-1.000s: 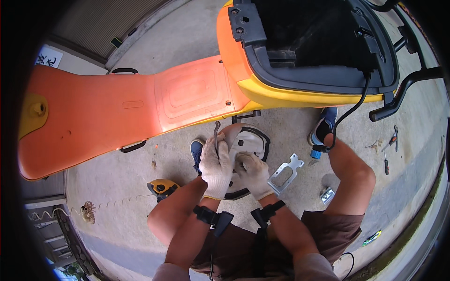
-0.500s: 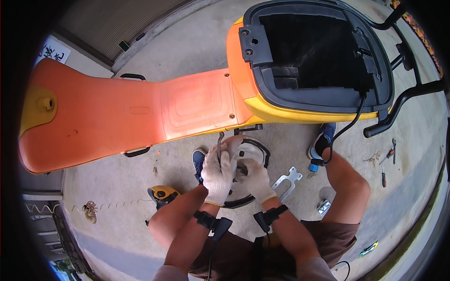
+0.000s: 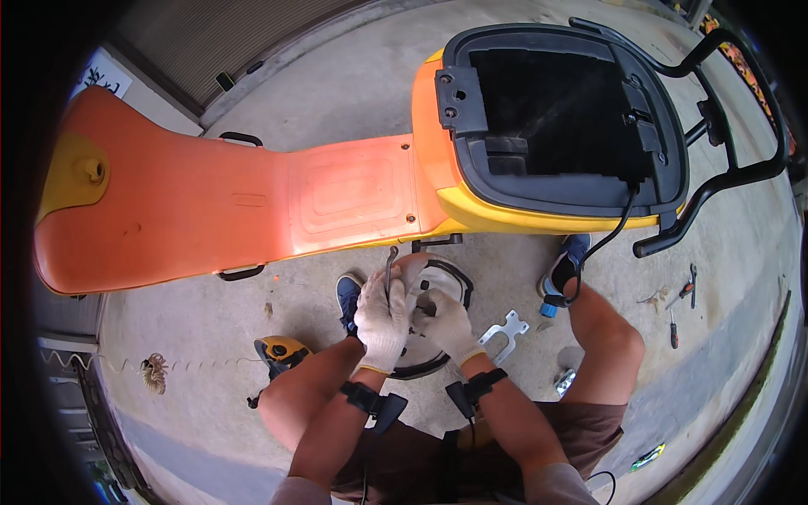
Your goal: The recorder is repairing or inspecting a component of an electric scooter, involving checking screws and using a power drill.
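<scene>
Between my knees lies a white rounded panel (image 3: 444,278) with a black rim, partly hidden by my gloved hands. My left hand (image 3: 383,324) is wrapped round a bent metal rod (image 3: 391,265), whose curved end sticks up past the fingers. Close beside it, over the panel, my right hand (image 3: 446,324) has its fingers curled in. Something small and dark shows at those fingertips, too hidden to name. Just right of the right hand, a silver forked metal bracket (image 3: 510,326) lies on the floor.
Across the front stands an orange and yellow scooter body (image 3: 345,185) with an open black compartment (image 3: 555,109) and a black tube rack (image 3: 732,177). A yellow and black tool (image 3: 282,349) with a coiled hose is at left; screwdrivers (image 3: 673,328) lie at right.
The whole view has shifted slightly, with most nearby things now a little further left. Both hands keep their places over the panel, and the rod stays in the left one.
</scene>
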Motion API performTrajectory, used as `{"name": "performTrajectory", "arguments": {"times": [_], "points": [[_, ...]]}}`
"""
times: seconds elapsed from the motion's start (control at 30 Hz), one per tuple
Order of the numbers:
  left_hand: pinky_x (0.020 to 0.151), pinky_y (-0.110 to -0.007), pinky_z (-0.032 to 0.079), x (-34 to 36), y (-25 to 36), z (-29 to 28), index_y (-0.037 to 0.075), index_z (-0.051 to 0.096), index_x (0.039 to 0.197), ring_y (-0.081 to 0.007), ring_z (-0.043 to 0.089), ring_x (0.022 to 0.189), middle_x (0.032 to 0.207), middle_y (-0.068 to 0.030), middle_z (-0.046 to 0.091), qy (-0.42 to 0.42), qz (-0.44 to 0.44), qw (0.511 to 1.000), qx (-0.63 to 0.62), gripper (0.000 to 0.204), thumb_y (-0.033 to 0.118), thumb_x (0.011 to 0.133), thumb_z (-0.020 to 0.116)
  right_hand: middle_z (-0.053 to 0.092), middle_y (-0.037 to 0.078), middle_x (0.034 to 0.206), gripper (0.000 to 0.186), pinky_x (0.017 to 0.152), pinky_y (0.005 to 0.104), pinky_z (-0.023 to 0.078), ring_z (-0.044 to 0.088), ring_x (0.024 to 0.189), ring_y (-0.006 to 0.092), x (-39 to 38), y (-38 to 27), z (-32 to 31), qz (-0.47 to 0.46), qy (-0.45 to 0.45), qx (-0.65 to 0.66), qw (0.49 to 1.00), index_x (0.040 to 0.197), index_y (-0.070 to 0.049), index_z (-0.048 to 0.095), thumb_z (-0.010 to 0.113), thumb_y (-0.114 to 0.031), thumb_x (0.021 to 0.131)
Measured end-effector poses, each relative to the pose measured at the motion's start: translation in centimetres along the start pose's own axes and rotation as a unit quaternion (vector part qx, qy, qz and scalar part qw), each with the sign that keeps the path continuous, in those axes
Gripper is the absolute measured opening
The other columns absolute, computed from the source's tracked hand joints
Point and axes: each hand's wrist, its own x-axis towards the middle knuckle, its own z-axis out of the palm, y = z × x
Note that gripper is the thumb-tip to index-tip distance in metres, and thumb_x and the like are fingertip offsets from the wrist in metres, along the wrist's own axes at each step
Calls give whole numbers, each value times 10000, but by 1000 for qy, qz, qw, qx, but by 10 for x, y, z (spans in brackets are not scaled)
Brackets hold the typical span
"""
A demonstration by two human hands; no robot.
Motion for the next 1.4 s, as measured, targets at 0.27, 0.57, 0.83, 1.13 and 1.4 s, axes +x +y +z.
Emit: {"name": "performTrajectory", "arguments": {"times": [0.27, 0.57, 0.83, 1.13, 1.4], "points": [[1036, -425, 430, -1, -4, 2, 56, 622, 1225, -348, 573, 1191, 1244, -171, 628, 21, 18, 999, 30, 315, 218, 983, 502, 718, 146, 916, 259, 808, 354, 546, 711, 872, 264, -1, 4, -3, 75, -31, 73, 994, 975, -30, 661, 684, -206, 787], [1046, -436, 423, -2, 3, 3, 45, 625, 1223, -364, 562, 1197, 1226, -183, 632, 26, -2, 999, 21, 320, 212, 971, 521, 715, 155, 944, 273, 836, 366, 540, 706, 911, 291, -15, 6, 9, 12, 56, 54, 997, 1042, -54, 697, 682, -181, 801], [1049, -435, 418, -3, 3, 3, 50, 613, 1244, -361, 555, 1207, 1239, -172, 629, 9, -6, 1000, 13, 331, 216, 979, 504, 711, 162, 983, 271, 851, 390, 541, 698, 940, 323, -18, 1, 5, 34, 50, 38, 997, 1046, -74, 698, 658, -230, 828], [1054, -426, 418, -4, 9, 3, 37, 608, 1247, -361, 547, 1223, 1264, -191, 614, -6, -11, 1000, 20, 335, 229, 997, 493, 688, 158, 1091, 282, 880, 398, 526, 683, 971, 334, -26, 10, 22, -22, 117, 20, 993, 1112, -100, 691, 637, -246, 876], [1039, -423, 431, -4, 6, 6, 45, 619, 1228, -351, 567, 1197, 1237, -186, 629, 17, -2, 1000, 13, 311, 210, 987, 511, 693, 176, 1117, 391, 941, 364, 508, 675, 1036, 318, -29, 15, 36, 23, 157, 90, 983, 1244, -27, 632, 627, -221, 904]]}}
